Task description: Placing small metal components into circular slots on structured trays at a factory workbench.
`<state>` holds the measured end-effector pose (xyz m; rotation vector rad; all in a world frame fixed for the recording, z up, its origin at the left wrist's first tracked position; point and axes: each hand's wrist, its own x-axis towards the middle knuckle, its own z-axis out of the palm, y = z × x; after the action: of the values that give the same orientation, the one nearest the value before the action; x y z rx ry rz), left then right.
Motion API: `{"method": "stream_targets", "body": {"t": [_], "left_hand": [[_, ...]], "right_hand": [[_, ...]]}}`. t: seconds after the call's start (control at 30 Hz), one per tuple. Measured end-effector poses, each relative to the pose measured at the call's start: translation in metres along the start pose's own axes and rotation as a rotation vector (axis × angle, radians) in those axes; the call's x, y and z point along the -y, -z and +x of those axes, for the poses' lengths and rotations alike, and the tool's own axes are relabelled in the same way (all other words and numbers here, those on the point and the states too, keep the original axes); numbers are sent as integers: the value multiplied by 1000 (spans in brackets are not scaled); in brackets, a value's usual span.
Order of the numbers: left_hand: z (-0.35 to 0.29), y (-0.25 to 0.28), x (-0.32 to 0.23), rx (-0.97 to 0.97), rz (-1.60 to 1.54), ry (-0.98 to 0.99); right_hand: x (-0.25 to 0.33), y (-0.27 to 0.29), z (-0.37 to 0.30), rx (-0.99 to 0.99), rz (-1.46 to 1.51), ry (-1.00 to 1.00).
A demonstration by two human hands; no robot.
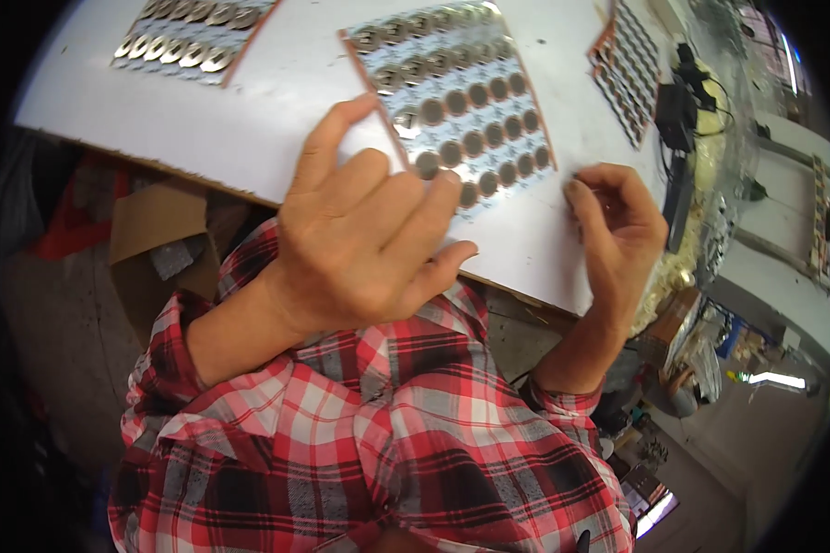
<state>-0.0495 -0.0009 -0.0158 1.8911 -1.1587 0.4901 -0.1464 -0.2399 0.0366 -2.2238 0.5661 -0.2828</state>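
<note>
A light-blue printed card with orange-brown edges lies on the white table, bearing rows of round discs. Its far rows are shiny silver, and one more shiny disc sits at the left of the third row. The other near discs look dull grey. My left hand is over the card's near left corner, fingers apart. Its little finger reaches the left edge, while its index fingertip overlaps the nearest row. Right of the card, my right hand has thumb and forefinger tips together; anything between them is too small to make out.
Another card of shiny discs lies at the far left, and a third card at the far right. Black power adapters with cables line the table's right side. Below the table's left edge stands an open cardboard box.
</note>
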Motion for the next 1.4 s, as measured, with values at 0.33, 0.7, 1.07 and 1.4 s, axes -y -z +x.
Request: {"method": "stream_targets", "body": {"t": [0.33,0.7,1.07,1.4], "left_hand": [[-11,-13,3,-108,-16,-11],[-12,-12,5,-88,-32,-8],[-11,-12,4,-79,-48,-5],[-8,-11,3,-64,-48,13]], "right_hand": [[71,-48,15,114,475,43],[72,-62,52,497,117,162],[83,-60,63,588,-137,357],[63,-74,46,329,35,318]]}}
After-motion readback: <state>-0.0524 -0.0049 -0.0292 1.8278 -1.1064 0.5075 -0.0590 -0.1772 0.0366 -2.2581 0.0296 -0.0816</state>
